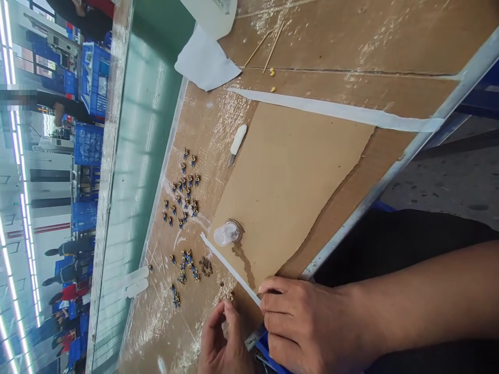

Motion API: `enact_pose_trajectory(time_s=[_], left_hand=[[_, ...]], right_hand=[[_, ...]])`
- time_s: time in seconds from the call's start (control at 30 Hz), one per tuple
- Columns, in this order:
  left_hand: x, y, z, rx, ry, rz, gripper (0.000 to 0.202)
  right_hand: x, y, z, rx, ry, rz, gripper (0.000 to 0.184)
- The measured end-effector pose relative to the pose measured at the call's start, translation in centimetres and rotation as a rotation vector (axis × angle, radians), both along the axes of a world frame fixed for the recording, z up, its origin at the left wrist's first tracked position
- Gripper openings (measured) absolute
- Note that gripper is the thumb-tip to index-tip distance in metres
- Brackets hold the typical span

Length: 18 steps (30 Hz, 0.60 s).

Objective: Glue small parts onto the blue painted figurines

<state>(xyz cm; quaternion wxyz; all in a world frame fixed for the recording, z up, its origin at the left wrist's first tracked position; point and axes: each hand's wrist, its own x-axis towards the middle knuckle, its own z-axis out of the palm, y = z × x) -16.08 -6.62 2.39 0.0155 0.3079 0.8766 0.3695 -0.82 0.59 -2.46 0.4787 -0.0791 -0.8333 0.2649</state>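
The picture lies on its side, with the ceiling at the left. My left hand (pixel 224 337) comes in at the bottom, thumb and index fingertip pinched together. A tiny gold-brown piece (pixel 231 296) shows right at those fingertips; whether they grip it is unclear. My right hand (pixel 312 322) is curled over the table's near edge beside the brown sheet (pixel 296 176), its fingertips and anything in them hidden. Beyond the left hand lie a small heap of dark brown pieces (pixel 206 266) and a cluster of tiny blue-and-gold parts (pixel 189 265).
More blue-and-gold parts (pixel 187 189) are spread farther along. A clear small cup (pixel 228 232) stands on the sheet by a wet streak. A white-handled knife (pixel 238 139), thin sticks (pixel 273 47), a white cloth (pixel 206 59) and a bottle (pixel 218 15) lie about. People work in the background.
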Motion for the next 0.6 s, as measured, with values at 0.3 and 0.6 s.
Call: enact_pose_trajectory(time_s=[0.3,0.6], left_hand=[[-0.75,-0.50,0.04,-0.051,-0.046,0.061,0.028],[-0.42,-0.26,-0.21,-0.121,0.046,0.117,0.030]], right_hand=[[0.03,0.12,-0.08,0.008,-0.010,0.014,0.013],[0.00,0.10,0.09,0.001,-0.012,0.000,0.012]])
